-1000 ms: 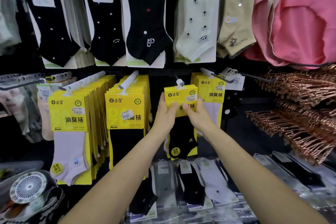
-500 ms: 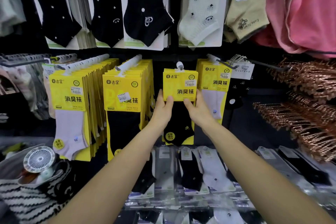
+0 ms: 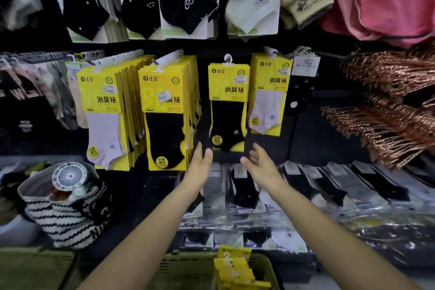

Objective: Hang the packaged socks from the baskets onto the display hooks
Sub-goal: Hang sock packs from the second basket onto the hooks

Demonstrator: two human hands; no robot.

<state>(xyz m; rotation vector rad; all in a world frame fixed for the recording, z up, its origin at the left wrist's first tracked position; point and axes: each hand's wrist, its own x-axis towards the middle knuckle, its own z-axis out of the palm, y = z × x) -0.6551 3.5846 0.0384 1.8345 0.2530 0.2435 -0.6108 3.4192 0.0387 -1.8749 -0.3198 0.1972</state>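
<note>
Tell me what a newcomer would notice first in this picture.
The bright yellow sock packs across the middle row stand out against the dark wall, above all the single black-sock pack hanging alone at the centre. Right below it, the left hand and right hand are open, holding nothing. At the bottom, a green basket holds spare packs, and pink cloth fills the top right.

A black sock pack (image 3: 227, 106) on a yellow card is hanging from a display hook (image 3: 227, 58). Just below that pack, the left hand (image 3: 200, 165) and right hand (image 3: 261, 167) are hovering with fingers spread, holding nothing. Well below it, a green basket (image 3: 186, 271) is holding more yellow packs (image 3: 232, 268).
</note>
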